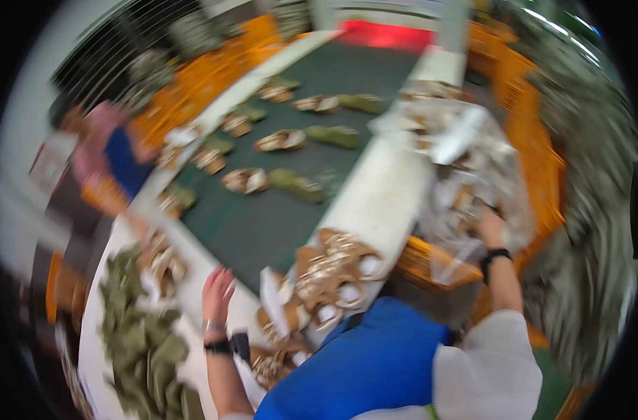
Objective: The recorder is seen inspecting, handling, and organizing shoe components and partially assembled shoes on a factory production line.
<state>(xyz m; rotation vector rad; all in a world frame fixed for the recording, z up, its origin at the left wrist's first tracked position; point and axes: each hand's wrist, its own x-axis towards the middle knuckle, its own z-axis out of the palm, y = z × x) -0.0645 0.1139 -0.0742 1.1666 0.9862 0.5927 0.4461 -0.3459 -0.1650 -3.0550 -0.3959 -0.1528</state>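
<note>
My right hand (490, 225) reaches into a clear plastic bag (504, 189) over an orange crate (420, 260) on the right. Tan shoe uppers (462, 205) lie inside the bag at its fingers, which are blurred and partly hidden. Above the near end of the green conveyor belt (238, 234), my left hand (218, 292) is raised and open, with nothing in it. Close to its right side, a cluster of tan-and-white shoe uppers (336, 269) is piled on the white ledge (375, 185). Pairs of one upper (280, 141) and one olive-green foot-shaped piece (333, 136) lie on the belt.
A heap of olive-green foot-shaped pieces (147, 350) covers part of the white table (98, 325) at left. Across the belt, a co-worker in pink (98, 150) reaches toward uppers (161, 266). Orange crates (224, 59) line the far left; more crates (518, 84) stand at right.
</note>
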